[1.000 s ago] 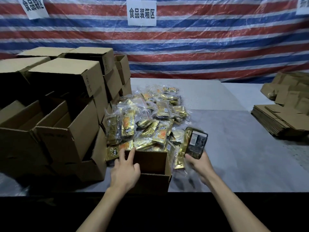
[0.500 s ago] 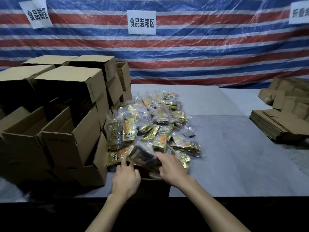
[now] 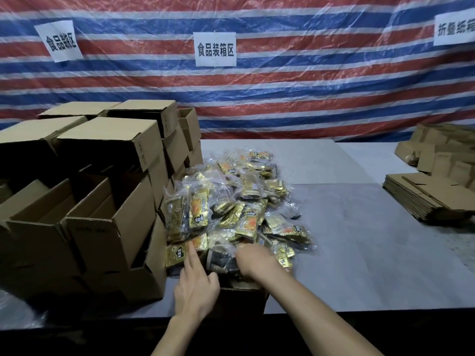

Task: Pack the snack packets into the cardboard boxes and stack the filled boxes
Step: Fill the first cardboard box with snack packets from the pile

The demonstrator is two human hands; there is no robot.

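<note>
Sunk lower than before, the right grip, grasping a dark packet, presses it into the box beneath, while the released left grip beside it seemingly steadies the rim.

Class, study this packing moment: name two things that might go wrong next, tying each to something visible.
The open box stands at the table's near edge; the right hand working the dark packet in might shove it off. The packet pile crowds the box's far side, so the left hand may knock loose packets down.
</note>
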